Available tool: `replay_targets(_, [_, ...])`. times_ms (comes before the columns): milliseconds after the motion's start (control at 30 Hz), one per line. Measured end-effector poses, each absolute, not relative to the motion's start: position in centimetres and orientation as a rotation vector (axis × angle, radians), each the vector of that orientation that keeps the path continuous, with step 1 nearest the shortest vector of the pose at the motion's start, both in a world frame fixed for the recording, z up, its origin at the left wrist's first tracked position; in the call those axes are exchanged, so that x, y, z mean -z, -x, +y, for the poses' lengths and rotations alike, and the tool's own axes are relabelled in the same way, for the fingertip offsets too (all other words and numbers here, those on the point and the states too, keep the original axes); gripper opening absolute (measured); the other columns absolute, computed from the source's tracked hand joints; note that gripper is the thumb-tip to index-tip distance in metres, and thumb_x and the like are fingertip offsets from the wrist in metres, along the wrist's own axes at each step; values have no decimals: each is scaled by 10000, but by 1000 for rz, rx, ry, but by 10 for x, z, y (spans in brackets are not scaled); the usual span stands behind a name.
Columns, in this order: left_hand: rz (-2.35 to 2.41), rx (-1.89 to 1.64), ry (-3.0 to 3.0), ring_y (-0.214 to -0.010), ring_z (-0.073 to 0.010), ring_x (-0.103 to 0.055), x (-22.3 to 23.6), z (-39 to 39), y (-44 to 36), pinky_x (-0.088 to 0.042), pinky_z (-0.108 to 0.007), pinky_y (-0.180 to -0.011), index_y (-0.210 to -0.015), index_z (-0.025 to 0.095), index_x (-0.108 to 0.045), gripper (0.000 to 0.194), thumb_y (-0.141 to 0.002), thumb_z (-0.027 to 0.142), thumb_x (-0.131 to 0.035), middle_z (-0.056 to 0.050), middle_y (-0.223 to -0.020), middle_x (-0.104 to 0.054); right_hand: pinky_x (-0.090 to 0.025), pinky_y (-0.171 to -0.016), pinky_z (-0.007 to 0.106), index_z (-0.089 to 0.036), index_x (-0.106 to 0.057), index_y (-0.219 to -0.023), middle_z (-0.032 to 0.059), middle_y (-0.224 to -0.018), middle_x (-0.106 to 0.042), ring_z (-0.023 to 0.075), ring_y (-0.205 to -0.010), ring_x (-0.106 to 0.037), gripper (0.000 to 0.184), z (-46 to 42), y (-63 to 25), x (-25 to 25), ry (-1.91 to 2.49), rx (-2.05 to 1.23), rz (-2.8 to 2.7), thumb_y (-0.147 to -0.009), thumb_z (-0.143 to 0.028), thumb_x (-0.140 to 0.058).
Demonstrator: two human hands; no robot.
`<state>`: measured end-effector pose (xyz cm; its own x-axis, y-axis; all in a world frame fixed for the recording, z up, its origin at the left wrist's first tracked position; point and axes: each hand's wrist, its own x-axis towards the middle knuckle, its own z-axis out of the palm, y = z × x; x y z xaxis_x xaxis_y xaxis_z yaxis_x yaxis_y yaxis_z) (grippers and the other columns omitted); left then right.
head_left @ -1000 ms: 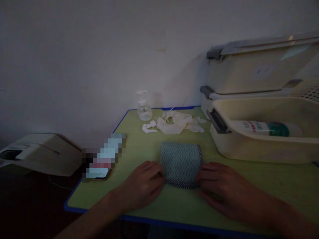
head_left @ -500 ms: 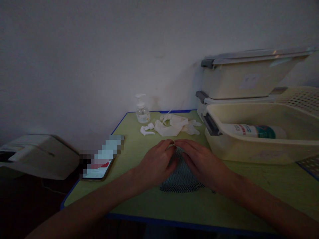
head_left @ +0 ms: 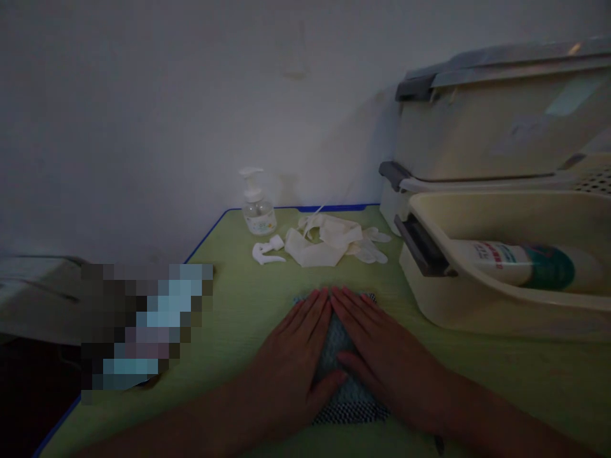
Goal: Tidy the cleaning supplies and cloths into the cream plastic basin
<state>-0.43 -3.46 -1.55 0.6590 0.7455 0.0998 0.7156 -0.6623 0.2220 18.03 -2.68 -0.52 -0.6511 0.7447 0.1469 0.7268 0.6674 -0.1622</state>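
Observation:
A folded blue-grey woven cloth (head_left: 340, 346) lies on the green table (head_left: 238, 305) in front of me. My left hand (head_left: 296, 356) rests flat on its left half, fingers stretched out and together. My right hand (head_left: 377, 350) lies flat on its right half in the same way. The fingertips of both hands meet near the cloth's far edge. Only a strip of cloth between the hands and its near checked edge (head_left: 351, 413) shows.
A pump bottle (head_left: 258, 207), a white spray nozzle (head_left: 267, 251) and crumpled pale gloves (head_left: 329, 238) lie at the table's far edge by the wall. Cream plastic bins (head_left: 477, 299) stand at the right, one holding a lying bottle (head_left: 520, 264). A blurred phone lies at the left.
Both hands came from the cloth's two sides onto its top and now press flat on it, side by side. The view has dropped closer to the table.

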Motion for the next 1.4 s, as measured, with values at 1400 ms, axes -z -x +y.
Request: replay_targets(1400, [1256, -45, -2739, -1348, -328, 5, 7, -33, 9, -146, -574, -1052, -1409, 174, -16, 710, -866, 509, -328, -83, -1484, -103, -279, -963, 621, -181, -385, -1327, 150, -1389, -353, 364, -1282, -258, 553, -30, -191, 4, 1341, -138, -2602, -864, -484, -401])
